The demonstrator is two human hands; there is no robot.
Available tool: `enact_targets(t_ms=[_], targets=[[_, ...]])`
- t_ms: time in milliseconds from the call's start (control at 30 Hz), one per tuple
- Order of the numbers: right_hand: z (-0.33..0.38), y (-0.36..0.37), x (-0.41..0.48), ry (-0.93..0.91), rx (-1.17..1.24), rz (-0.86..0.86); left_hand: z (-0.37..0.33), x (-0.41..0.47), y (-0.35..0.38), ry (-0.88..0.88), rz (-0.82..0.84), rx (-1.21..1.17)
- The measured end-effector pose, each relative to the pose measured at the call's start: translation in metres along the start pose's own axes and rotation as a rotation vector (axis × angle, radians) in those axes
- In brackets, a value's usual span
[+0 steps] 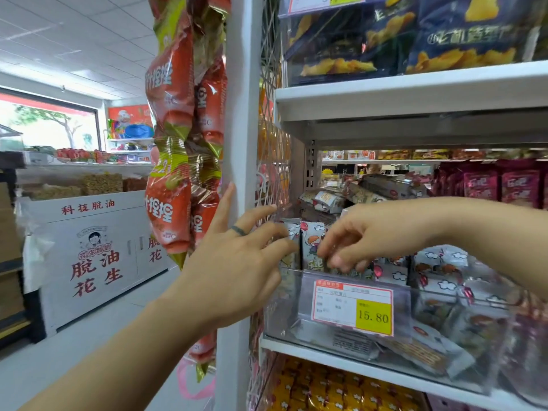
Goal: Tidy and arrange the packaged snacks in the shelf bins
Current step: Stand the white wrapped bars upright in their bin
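The left hand (234,262), fingers straight and spread, rests against upright snack packets (311,241) at the left end of the clear bin (284,310). Just beyond, the right hand (370,232) curls onto their tops, but I cannot tell if it pinches one. They look light, with crinkly, slippery film, and are best taken by the sealed top edge.

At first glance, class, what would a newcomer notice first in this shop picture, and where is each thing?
The red snack strings hang large on the white post left of centre. At centre, the left grip reaches open-fingered to the clear bin while the right grip pinches packets in it. The yellow 15.80 tag stands out on the bin's front.
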State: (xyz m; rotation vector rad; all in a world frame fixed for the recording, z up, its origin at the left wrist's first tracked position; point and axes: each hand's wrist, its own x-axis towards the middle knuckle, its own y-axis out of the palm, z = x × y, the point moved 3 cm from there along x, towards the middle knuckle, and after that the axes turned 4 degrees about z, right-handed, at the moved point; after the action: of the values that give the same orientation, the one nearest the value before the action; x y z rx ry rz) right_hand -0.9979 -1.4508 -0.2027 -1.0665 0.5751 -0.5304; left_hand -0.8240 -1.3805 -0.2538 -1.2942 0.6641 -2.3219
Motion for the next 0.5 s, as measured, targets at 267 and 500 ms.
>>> enact_targets(t_ms=[267, 500], targets=[[-0.011, 0.026, 0.011, 0.121, -0.055, 0.255, 0.000, -0.003, 0.004, 0.001, 0.013, -0.021], [-0.018, 0.026, 0.012, 0.147, 0.013, 0.303, 0.001, -0.003, 0.007, -0.003, -0.001, -0.033]])
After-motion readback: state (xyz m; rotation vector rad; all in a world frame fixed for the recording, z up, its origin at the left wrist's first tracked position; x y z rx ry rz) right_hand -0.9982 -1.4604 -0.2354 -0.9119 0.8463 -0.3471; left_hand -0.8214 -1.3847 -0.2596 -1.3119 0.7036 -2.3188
